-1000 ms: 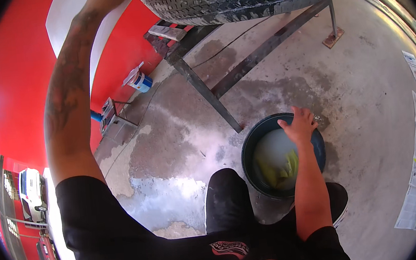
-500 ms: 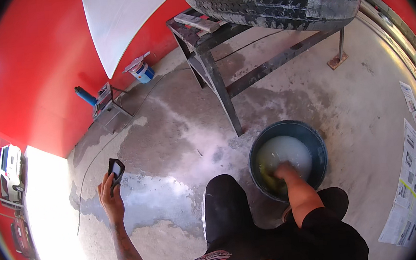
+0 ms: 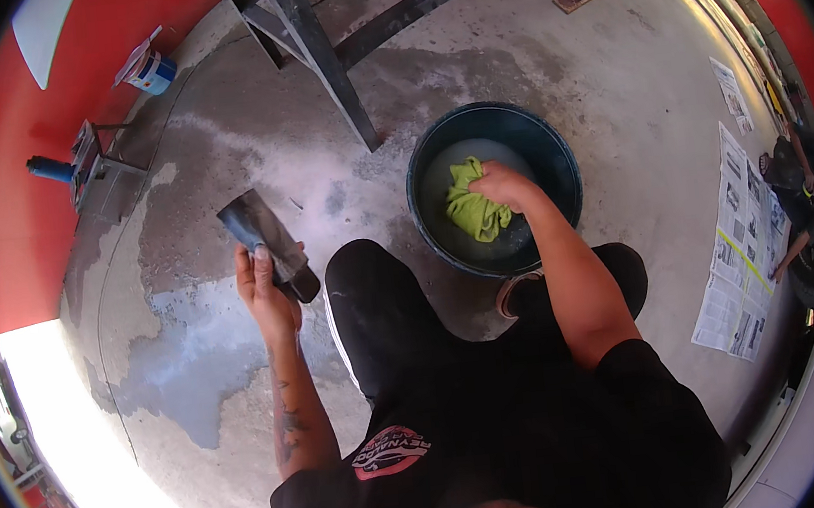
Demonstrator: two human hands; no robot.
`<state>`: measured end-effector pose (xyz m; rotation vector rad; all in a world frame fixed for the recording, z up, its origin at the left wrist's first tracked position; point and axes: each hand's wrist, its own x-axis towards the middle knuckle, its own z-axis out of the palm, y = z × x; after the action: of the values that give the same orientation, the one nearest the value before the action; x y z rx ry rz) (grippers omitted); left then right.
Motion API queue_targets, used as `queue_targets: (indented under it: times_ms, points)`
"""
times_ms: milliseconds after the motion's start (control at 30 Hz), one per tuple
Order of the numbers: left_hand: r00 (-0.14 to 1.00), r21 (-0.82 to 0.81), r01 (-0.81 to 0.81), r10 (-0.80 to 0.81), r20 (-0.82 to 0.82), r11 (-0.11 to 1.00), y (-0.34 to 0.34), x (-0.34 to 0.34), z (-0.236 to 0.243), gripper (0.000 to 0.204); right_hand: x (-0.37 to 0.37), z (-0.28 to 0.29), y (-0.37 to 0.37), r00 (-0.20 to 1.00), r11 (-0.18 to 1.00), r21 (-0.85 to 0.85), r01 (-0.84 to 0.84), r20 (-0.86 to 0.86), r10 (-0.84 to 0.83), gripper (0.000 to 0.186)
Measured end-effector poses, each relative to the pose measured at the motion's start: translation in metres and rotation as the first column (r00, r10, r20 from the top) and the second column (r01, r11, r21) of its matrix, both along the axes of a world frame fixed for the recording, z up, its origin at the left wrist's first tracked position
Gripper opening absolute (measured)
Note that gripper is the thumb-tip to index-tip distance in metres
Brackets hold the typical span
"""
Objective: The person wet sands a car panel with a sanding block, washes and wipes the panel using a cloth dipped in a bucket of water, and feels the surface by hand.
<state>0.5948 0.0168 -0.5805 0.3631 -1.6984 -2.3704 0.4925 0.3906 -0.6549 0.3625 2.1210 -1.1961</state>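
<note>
My left hand (image 3: 269, 297) is closed around a dark grey sanding block (image 3: 268, 238), held tilted above the concrete floor, left of my bent knee. My right hand (image 3: 506, 186) grips a bunched lime-green cloth (image 3: 476, 210) inside a round dark bucket (image 3: 557, 149). Cloudy water (image 3: 437, 178) lies in the bucket, and the cloth's lower folds hang at its surface. Part of the right fingers is hidden by the cloth. The bucket stands on the floor just beyond my knees.
A dark metal stand (image 3: 331, 80) rises beyond the bucket. On the left are a small stool (image 3: 109, 157), a blue bottle (image 3: 50, 170) and a blue-and-white pail (image 3: 153, 75). Newspaper sheets (image 3: 736, 261) cover floor at right, where another person's hand (image 3: 781, 271) reaches down. A wet patch (image 3: 200, 347) spreads at left.
My right hand has lifted the green cloth up from the water. My left hand has come inward with the block, now turned broadside. The view has tipped downward, leaving the tire out of sight.
</note>
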Motion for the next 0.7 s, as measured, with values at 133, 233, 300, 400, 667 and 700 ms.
queue_targets:
  times_ms: [133,233,300,400,667,700]
  points:
    - [0.902,0.153,0.390,-0.410,0.135,0.908,0.129,-0.040,-0.034,0.038,-0.002,0.078,0.010,0.889,0.792,-0.497,0.356,-0.081,-0.450,0.026]
    - [0.844,0.182,0.437,-0.471,0.255,0.881,0.209,-0.063,-0.045,0.042,0.015,0.113,0.007,0.791,0.647,-0.641,0.412,-0.100,-0.603,0.031]
    - [0.845,0.490,0.341,-0.490,0.215,0.803,0.237,-0.074,-0.050,0.041,0.024,0.110,-0.007,0.744,0.587,-0.694,0.417,-0.111,-0.659,0.035]
    - [0.855,0.564,0.391,-0.515,0.071,0.727,0.250,-0.087,-0.063,0.036,0.037,0.075,-0.024,0.529,0.969,0.067,0.238,-0.846,-0.072,0.044]
    - [0.866,-0.790,0.353,-0.495,0.073,0.501,0.209,-0.077,-0.081,0.048,0.017,0.098,0.007,0.647,0.956,-0.104,0.273,-0.716,-0.262,0.031]
    - [0.835,-0.821,0.363,-0.545,0.076,0.441,0.210,-0.069,-0.078,0.050,0.005,0.124,0.009,0.564,0.969,-0.119,0.218,-0.794,-0.225,0.031]
